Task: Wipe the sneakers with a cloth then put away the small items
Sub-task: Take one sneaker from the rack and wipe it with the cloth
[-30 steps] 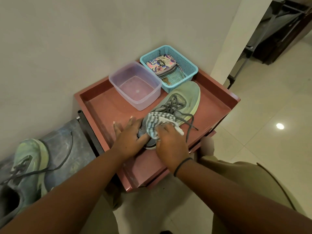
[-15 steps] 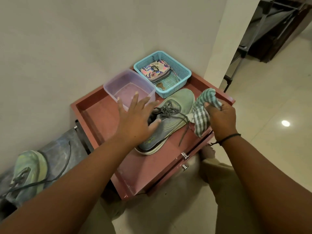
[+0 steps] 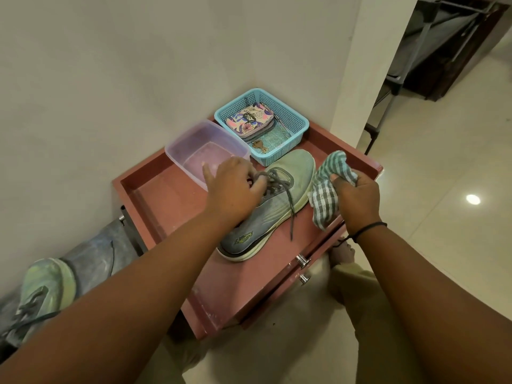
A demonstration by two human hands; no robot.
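Head view: left hand (image 3: pixel 232 191) grips sneaker (image 3: pixel 273 206) at laces, right hand (image 3: pixel 356 194) clutches checked cloth (image 3: pixel 325 187); wiping step, next cloth to toe.

You have one mark to read: a small yellow-green logo on the side of the grey-green sneaker (image 3: pixel 266 209), near its heel. Its letters are too blurred to make out.

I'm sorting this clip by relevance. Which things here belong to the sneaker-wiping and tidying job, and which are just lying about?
Part of the job:
sneaker on the tray
second sneaker
checked cloth
blue basket
patterned pouch
key
clear tub

Just lying about:
folding frame
dark cabinet
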